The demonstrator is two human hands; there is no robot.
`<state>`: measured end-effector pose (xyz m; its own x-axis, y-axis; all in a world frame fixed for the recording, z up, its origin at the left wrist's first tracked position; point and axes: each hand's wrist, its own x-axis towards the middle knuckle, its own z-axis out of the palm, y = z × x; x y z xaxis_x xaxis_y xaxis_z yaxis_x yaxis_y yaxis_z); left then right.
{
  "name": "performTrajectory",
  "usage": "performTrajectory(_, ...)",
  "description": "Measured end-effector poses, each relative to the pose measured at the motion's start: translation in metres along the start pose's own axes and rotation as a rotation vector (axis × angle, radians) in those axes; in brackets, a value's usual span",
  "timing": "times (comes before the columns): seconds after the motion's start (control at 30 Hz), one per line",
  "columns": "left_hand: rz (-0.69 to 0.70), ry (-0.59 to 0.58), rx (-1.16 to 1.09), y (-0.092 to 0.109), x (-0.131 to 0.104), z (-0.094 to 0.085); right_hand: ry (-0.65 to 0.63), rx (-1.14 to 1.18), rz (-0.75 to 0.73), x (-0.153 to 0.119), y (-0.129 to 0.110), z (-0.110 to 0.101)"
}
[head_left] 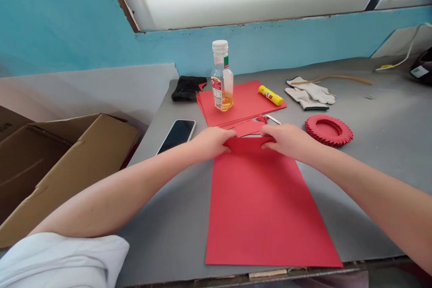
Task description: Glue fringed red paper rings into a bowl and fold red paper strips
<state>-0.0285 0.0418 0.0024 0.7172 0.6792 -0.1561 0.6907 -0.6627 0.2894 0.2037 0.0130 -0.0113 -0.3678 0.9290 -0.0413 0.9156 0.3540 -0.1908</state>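
Observation:
A large red paper sheet (pixel 266 216) lies lengthwise on the grey table, its near edge close to the table's front. Its far end is lifted and bent, held from both sides. My left hand (pixel 216 141) pinches that end at its left, thumb on the near side. At the right part of the same end, my right hand (pixel 281 140) grips the paper between thumb and fingers. Just beyond the hands lie smaller red paper pieces (pixel 248 128) and a thin white tool (pixel 272 119), partly hidden.
A bottle (pixel 222 81) and a yellow glue stick (pixel 271 95) rest on more red sheets (pixel 243 103). Around them are a phone (pixel 177 136), a black cloth item (pixel 187 88), white gloves (pixel 310 93) and a pleated red paper ring (pixel 329 130). Cardboard boxes (pixel 74 157) stand left of the table.

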Motion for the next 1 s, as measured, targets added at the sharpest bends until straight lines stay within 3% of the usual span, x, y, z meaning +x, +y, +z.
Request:
performTrajectory(0.13, 0.063, 0.057, 0.167, -0.001, -0.001, 0.011, 0.045, -0.088, -0.092, -0.008, -0.007, 0.008)
performTrajectory(0.4, 0.090, 0.165, 0.387, 0.000, -0.007, 0.028, 0.292, -0.336, -0.257, -0.021, -0.010, 0.034)
performTrajectory(0.57, 0.090, 0.277, 0.487, 0.002, -0.011, 0.041, 0.345, -0.399, -0.298, -0.028, -0.012, 0.042)
performTrajectory(0.7, 0.086, 0.239, 0.568, 0.010, -0.016, 0.043, 0.357, -0.346, -0.337, -0.038, -0.019, 0.053)
performTrajectory(0.87, 0.040, 0.197, 0.484, 0.030, -0.031, 0.052, 0.377, -0.194, -0.315, -0.047, -0.025, 0.065)
performTrajectory(1.0, 0.116, 0.154, 0.280, 0.040, -0.039, 0.066, 0.348, -0.110, -0.302, -0.048, -0.026, 0.066)
